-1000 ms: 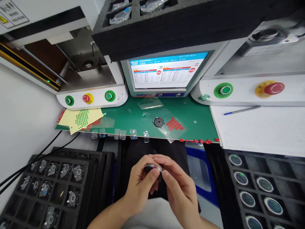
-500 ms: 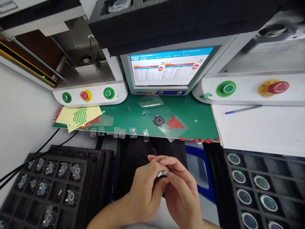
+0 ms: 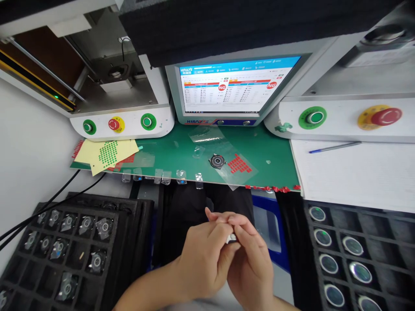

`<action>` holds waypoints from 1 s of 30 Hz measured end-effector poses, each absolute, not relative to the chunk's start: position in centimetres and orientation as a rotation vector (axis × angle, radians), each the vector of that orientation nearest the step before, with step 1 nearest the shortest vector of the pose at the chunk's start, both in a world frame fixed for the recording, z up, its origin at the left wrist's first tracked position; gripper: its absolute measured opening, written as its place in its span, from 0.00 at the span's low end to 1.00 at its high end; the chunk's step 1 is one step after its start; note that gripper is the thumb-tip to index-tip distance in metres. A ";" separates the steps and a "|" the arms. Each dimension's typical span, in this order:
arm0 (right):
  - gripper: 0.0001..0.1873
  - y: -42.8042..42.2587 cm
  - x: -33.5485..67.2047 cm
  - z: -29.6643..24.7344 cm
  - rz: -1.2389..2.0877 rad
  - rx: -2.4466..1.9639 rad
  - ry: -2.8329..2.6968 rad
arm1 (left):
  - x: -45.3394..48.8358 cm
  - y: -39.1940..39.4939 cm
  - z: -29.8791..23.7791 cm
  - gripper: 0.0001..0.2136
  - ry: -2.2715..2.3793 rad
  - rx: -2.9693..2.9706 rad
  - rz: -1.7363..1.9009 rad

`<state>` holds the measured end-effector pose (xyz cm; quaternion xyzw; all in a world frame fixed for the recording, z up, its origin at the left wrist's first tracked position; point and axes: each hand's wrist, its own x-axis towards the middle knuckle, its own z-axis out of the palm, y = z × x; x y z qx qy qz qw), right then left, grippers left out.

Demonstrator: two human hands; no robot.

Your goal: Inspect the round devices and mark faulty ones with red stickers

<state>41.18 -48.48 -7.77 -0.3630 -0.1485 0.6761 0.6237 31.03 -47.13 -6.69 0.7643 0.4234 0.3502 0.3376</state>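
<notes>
Holding silvery part (image 3: 231,238) between left hand (image 3: 205,257) and right hand (image 3: 254,259)

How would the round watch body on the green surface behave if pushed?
The watch body likely slides rather than tips: it lies flat and looks low for its width. Its hard-looking dark casing suggests it's stiff. It may drag the clear sheet, which it seems to overlap.

1. A green bench top (image 3: 168,151) is carrying a dark round watch body (image 3: 217,161).
2. A clear sheet (image 3: 231,177) with red stickers (image 3: 239,164) is lying near the middle.
3. A yellow, green-dotted sheet (image 3: 125,149) is lying toward the left.
4. Clear tabs (image 3: 199,180) and red bits (image 3: 281,189) are lining the front edge.
</notes>
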 end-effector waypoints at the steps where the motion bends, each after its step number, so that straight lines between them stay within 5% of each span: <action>1: 0.08 -48.4 41.3 -7.8 1.561 -0.819 -0.344 | 31.0 -47.1 -6.8 0.07 1.105 1.980 0.915; 20: 0.15 -47.5 41.0 -8.3 1.660 -0.901 -0.140 | 31.2 -46.8 -7.9 0.07 1.172 2.095 1.001; 25: 0.20 -47.8 41.7 -8.2 1.666 -0.984 -0.228 | 31.9 -46.3 -8.0 0.14 1.066 1.308 0.992; 30: 0.26 -48.9 41.7 -9.8 1.140 -0.968 -0.825 | 32.3 -45.5 -7.5 0.21 0.749 0.505 0.943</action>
